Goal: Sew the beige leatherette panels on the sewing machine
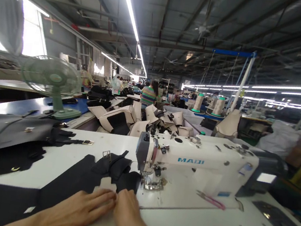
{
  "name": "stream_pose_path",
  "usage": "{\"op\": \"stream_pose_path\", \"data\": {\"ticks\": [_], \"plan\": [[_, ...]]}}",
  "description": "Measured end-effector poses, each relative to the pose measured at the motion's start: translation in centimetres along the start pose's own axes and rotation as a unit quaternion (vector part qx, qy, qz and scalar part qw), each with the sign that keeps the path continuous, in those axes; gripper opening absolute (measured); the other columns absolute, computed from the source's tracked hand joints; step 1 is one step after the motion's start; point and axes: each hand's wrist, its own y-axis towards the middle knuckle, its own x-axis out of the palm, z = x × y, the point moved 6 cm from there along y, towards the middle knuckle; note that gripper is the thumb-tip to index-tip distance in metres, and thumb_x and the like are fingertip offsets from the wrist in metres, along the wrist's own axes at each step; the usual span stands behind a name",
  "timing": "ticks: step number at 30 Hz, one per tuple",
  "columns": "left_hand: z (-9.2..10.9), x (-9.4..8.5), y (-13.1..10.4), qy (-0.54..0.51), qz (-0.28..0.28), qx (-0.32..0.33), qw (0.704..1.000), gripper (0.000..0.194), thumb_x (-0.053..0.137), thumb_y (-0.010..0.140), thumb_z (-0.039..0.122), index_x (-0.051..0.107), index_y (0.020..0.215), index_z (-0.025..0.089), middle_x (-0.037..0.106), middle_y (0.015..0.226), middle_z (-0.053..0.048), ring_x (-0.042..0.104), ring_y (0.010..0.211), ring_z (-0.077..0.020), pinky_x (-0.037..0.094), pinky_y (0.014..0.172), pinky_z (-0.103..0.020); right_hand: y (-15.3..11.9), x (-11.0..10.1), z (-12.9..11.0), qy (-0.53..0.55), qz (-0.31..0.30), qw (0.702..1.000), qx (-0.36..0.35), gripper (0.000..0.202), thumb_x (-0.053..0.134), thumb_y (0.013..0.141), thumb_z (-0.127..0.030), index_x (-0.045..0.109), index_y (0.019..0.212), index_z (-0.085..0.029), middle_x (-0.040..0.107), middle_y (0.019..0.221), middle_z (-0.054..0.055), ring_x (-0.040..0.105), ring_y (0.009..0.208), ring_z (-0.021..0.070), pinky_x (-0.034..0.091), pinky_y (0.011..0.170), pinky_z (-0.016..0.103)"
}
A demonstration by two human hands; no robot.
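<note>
Where two hands (113,209) meet: one beige piece (107,186), one sewing machine (196,161).

The sewing machine (196,161) is white with blue lettering, the fabric (81,178) black, the fan (52,77) pale green, and a distant person's shirt (149,95) multicoloured-striped.

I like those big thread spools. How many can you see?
2, both standing behind the sewing machine: one thread spool on the left, another just right of it. More may be hidden farther back.
</note>
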Motion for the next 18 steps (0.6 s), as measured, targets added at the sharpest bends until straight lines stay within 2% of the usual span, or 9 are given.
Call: {"op": "stream_pose_path", "data": {"ticks": [2,4,5,7,9,11,13,15,18], "plan": [[-0.1,-0.3,0.0,-0.006,0.014,0.051,0.999,0.068,0.040,0.088,0.001,0.024,0.150,0.025,0.053,0.139,-0.007,0.051,0.126,-0.0199,0.054,0.088,-0.023,-0.6,-0.6,0.6,-0.032,0.010,0.999,0.022,0.017,0.055,0.089,-0.012,0.071,0.093,-0.008,0.069,0.091,0.021,0.065,0.094,0.0362,0.049,0.080,0.045],[-1.3,-0.9,-0.2,-0.005,0.041,0.075,0.996,0.069,0.034,0.092,0.005,0.011,0.153,0.024,0.048,0.142,-0.009,0.048,0.129,-0.0198,0.050,0.096,-0.026,-1.5,-1.6,1.3,-0.020,0.015,0.999,0.027,0.025,0.049,0.096,-0.024,0.071,0.091,-0.012,0.069,0.092,0.017,0.065,0.094,0.0340,0.049,0.079,0.041],[-2.2,-1.2,-0.1,-0.002,0.058,0.076,0.995,0.066,0.030,0.094,0.006,0.008,0.154,0.023,0.045,0.144,-0.009,0.044,0.131,-0.0201,0.049,0.098,-0.026,-1.9,-1.8,1.7,0.013,-0.002,1.000,0.026,0.032,0.048,0.097,-0.032,0.070,0.083,-0.013,0.070,0.085,0.014,0.066,0.089,0.0322,0.049,0.074,0.037],[-4.1,-1.7,0.6,0.008,0.082,0.091,0.992,0.059,0.026,0.098,0.009,0.009,0.154,0.019,0.038,0.148,-0.012,0.038,0.135,-0.0214,0.046,0.102,-0.028,-2.5,-1.5,2.3,0.132,-0.078,0.988,0.033,0.048,0.045,0.098,-0.044,0.063,0.065,-0.015,0.064,0.065,0.008,0.065,0.070,0.0254,0.045,0.059,0.028],[-5.6,-1.5,2.0,0.012,0.090,0.141,0.986,0.054,0.026,0.100,0.010,0.013,0.153,0.014,0.037,0.148,-0.016,0.033,0.138,-0.0230,0.044,0.104,-0.030,-2.9,-0.6,3.2,0.237,-0.138,0.958,0.082,0.047,0.046,0.096,-0.047,0.058,0.064,-0.015,0.057,0.056,0.003,0.061,0.057,0.0197,0.038,0.049,0.023],[-6.7,-0.6,3.8,-0.001,0.090,0.203,0.975,0.053,0.028,0.101,0.010,0.015,0.152,0.012,0.039,0.146,-0.018,0.032,0.138,-0.0235,0.043,0.105,-0.031,-2.8,0.0,4.5,0.235,-0.099,0.957,0.140,0.035,0.054,0.092,-0.044,0.060,0.075,-0.015,0.061,0.065,0.005,0.063,0.062,0.0209,0.041,0.052,0.024],[-7.5,0.7,5.7,-0.026,0.096,0.232,0.968,0.053,0.029,0.101,0.010,0.015,0.152,0.013,0.042,0.144,-0.018,0.031,0.138,-0.0232,0.043,0.106,-0.032,-2.4,0.0,5.6,0.156,-0.011,0.976,0.155,0.027,0.057,0.090,-0.041,0.063,0.084,-0.015,0.066,0.083,0.011,0.066,0.080,0.0266,0.046,0.066,0.029],[-8.1,2.2,7.3,-0.050,0.100,0.234,0.966,0.053,0.029,0.101,0.013,0.015,0.152,0.015,0.045,0.143,-0.016,0.033,0.138,-0.0231,0.039,0.109,-0.037,-1.9,0.0,6.1,0.083,0.051,0.987,0.129,0.023,0.055,0.091,-0.037,0.066,0.085,-0.017,0.067,0.094,0.013,0.063,0.095,0.0303,0.046,0.077,0.033],[-8.3,4.0,8.0,-0.096,0.105,0.188,0.972,0.051,0.030,0.101,0.020,0.021,0.151,0.018,0.045,0.144,-0.013,0.035,0.137,-0.0232,0.032,0.112,-0.043,-1.7,0.1,6.5,0.036,0.093,0.991,0.094,0.018,0.055,0.092,-0.032,0.067,0.087,-0.019,0.069,0.094,0.011,0.064,0.096,0.0301,0.047,0.078,0.033]]}}
